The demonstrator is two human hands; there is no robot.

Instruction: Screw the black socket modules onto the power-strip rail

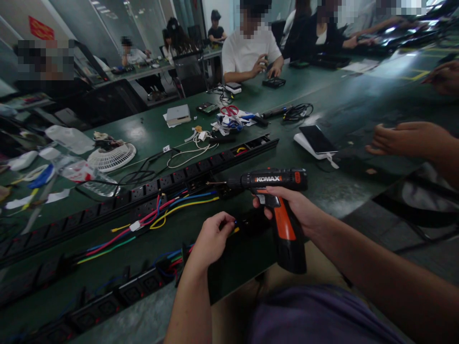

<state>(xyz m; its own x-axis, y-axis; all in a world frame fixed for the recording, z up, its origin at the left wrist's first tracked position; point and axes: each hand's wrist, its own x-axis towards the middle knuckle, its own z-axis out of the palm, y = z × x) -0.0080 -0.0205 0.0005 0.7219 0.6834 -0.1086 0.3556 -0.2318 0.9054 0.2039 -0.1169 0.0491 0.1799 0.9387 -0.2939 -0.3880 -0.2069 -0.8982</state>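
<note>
My right hand (287,203) grips an orange and black cordless drill (286,224), its long bit (217,183) pointing left over the long black power strip (172,180). To the left of the drill's handle, my left hand (217,231) is closed in a pinch. A small blue spot shows at its fingertips; what they hold is too small to name. Red, blue, yellow and green wires (158,215) lie bundled behind and left of that hand. A second black socket strip (122,291) with wires at its end runs beside my left forearm.
A phone (317,138) lies on a white case. Further back are a tangled cable (297,112), scissors (229,111), a white fan grille (112,156) and a plastic bottle (86,172). Another person's hand (405,136) reaches in at right; several people sit at the tables.
</note>
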